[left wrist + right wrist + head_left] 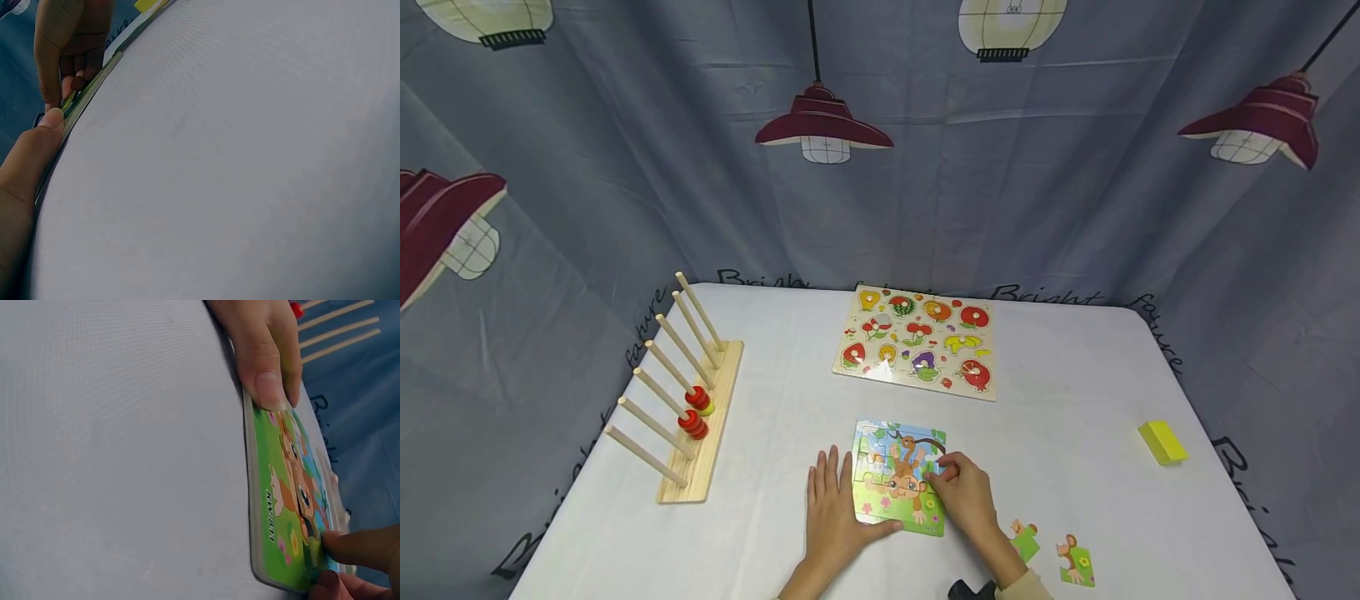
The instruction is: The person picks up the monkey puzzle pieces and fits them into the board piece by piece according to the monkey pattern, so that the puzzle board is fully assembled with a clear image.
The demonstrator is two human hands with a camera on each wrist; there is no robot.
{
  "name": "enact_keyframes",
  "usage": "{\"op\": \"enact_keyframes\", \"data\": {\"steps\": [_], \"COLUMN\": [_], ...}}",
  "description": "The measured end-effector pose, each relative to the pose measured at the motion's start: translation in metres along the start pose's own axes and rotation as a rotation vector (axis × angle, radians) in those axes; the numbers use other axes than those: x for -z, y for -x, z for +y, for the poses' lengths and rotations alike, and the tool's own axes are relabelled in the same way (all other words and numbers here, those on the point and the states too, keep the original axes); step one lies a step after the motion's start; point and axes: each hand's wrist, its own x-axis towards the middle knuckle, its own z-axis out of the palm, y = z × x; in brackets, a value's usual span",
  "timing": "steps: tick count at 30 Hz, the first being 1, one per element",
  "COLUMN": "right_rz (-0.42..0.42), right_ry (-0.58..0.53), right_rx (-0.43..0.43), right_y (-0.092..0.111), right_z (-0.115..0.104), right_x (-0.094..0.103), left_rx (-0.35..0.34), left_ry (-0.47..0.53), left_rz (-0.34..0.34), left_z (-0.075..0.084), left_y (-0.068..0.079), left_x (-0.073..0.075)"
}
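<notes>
A square jigsaw puzzle (898, 492) with a monkey picture lies on the table in the head view. My left hand (835, 512) rests along its left side, fingers straight, with the thumb laid on the lower edge. At the puzzle's right edge my right hand (964, 496) pinches a green puzzle piece (315, 552) between thumb and fingers, close over the picture; the fingers hide much of it. Two loose pieces lie to the lower right: a green one (1025, 543) near the right wrist and another with a monkey's ear and hand (1077, 562).
A wooden fruit board (917, 343) lies behind the puzzle. To the left stands a wooden peg rack (700, 467) with upright pegs and a few red rings (693, 425). A yellow block (1162, 442) sits near the table's right edge. Grey printed cloth (910, 208) hangs behind.
</notes>
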Motion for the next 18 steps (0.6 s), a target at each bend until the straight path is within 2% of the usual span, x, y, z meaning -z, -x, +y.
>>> {"op": "enact_keyframes", "data": {"steps": [6,13,18], "right_rz": [0.038,0.026,0.048], "right_ry": [0.029,0.013,0.039], "right_rx": [0.072,0.069,0.157], "right_y": [0.0009,0.0023,0.0084], "right_z": [0.0030,0.0019,0.0051], "right_x": [-0.0053,-0.0055,-0.0057], "left_rx": [-0.003,-0.004,-0.007], "left_ry": [0.001,0.001,-0.005], "left_rz": [0.008,0.009,0.014], "left_z": [-0.0007,-0.0012,-0.0009], "left_y": [-0.0004,-0.0008,-0.0005], "left_x": [-0.0016,-0.0024,-0.0022]}}
